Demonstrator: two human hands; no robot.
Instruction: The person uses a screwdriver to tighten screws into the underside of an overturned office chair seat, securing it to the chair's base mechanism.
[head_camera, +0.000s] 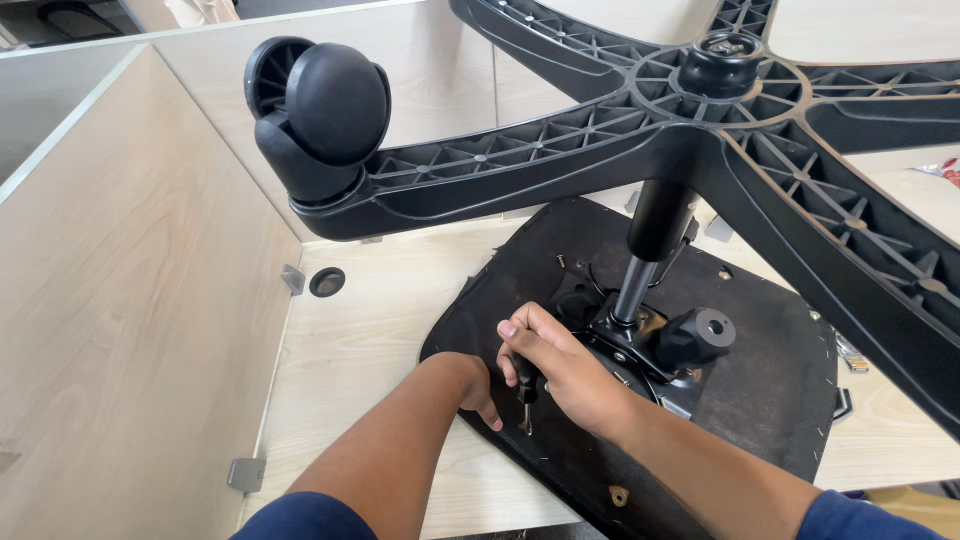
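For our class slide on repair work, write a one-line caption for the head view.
Right hand holds a screwdriver upright on an upturned chair seat; left hand steadies beside it.

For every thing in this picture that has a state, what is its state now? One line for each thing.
Office chair: upside down, seat flat on the desk, star base up in the air.
Caster wheel: fitted on the end of one base arm.
Screwdriver: upright, tip down on the seat underside.
Right hand: closed around the screwdriver handle.
Left hand: resting on the seat edge beside the screwdriver.
Desk cable hole: covered with a dark cap.
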